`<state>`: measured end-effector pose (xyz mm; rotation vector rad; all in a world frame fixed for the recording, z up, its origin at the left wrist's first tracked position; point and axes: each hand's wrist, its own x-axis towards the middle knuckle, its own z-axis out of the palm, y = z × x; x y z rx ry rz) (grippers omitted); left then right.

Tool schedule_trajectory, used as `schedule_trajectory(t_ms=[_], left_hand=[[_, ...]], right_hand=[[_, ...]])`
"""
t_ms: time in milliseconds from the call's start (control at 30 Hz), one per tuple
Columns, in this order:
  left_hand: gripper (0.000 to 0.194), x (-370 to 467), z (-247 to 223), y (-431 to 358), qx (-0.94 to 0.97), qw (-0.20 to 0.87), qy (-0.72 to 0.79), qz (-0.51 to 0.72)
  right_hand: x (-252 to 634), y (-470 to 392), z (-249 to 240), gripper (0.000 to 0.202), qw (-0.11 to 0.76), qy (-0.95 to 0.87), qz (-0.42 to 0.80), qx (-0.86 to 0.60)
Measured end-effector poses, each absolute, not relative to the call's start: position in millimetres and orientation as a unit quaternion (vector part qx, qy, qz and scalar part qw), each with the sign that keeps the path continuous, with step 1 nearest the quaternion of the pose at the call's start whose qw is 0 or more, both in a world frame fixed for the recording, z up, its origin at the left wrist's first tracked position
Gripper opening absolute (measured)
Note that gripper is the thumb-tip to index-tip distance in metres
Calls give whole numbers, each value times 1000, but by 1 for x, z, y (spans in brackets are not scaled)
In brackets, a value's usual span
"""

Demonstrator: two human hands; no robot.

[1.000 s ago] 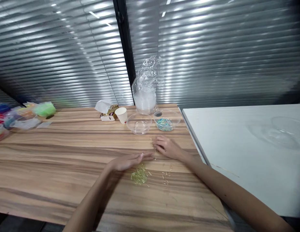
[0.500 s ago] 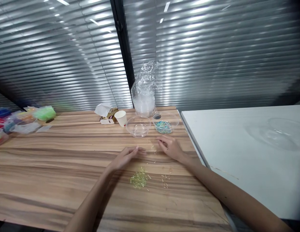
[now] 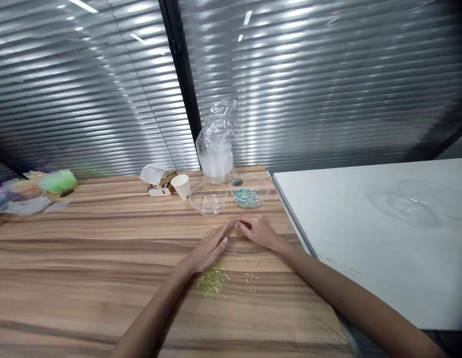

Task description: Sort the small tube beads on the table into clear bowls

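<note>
Below frame center, pale beads [image 3: 234, 232] lie between the flat, outstretched left hand [image 3: 207, 249] and the curled right hand [image 3: 259, 231], its hold unclear.

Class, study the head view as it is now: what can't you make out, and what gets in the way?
All in the head view:
- Whether the right hand pinches anything: its own curled fingers hide it.
- What, if anything, lies under the left hand: the hand covers it.
- The number of yellow-green pieces: too small and blurred.
- The whole group of bags: cut off by the left edge.
- Wording on the tissue packet: too small.
</note>
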<state>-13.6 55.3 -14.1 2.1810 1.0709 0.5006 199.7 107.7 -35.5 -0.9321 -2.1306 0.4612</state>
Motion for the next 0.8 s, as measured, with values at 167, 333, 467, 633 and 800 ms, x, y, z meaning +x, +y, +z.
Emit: schedule_trajectory(t_ms=[167, 333, 467, 633, 800], left_hand=[[52, -14, -14, 59, 852, 289, 397, 181], [46, -18, -10, 56, 851, 294, 382, 209], [43, -22, -13, 54, 836, 280, 410, 236], [42, -23, -16, 54, 836, 274, 410, 242], [43, -18, -13, 54, 844, 300, 382, 226]], right_hand=[[199, 107, -34, 24, 372, -832, 197, -361], [205, 113, -33, 20, 351, -829, 300, -316], [211, 121, -33, 21, 315, -819, 385, -287], [213, 124, -32, 16, 295, -837, 406, -220], [209, 120, -31, 12, 303, -825, 413, -237]])
